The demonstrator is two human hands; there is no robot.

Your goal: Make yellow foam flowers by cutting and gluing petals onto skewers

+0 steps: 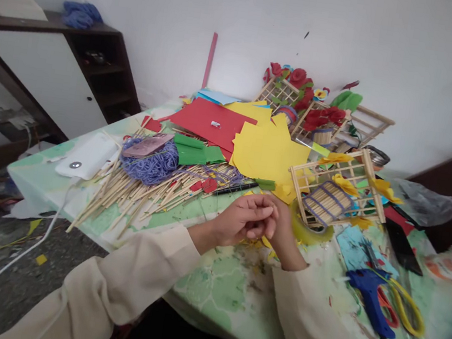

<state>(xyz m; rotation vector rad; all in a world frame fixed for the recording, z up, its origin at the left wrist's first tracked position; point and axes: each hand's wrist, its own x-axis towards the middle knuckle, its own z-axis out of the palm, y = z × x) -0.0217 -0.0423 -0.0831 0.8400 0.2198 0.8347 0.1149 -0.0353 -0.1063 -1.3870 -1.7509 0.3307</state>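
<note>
My left hand [240, 219] and my right hand [281, 222] meet above the front of the table, fingers curled and pressed against each other. Whatever may lie between them is hidden. Just beyond are a black pen [235, 188] and a small green paper strip [265, 184]. To the right of my right hand, a roll of yellowish tape [311, 235] lies partly under a small stick frame [297, 185] with yellow paper petals and a woven stick pocket. Yellow paper scraps are scattered beneath my hands.
Thin wooden sticks [121, 199], purple yarn [153, 162] and a white device with a cable [89, 156] are at the left. Red card [211, 122] and yellow paper [270, 150] lie behind. A blue glue gun [371, 302] and yellow-handled scissors [408, 310] occupy the right.
</note>
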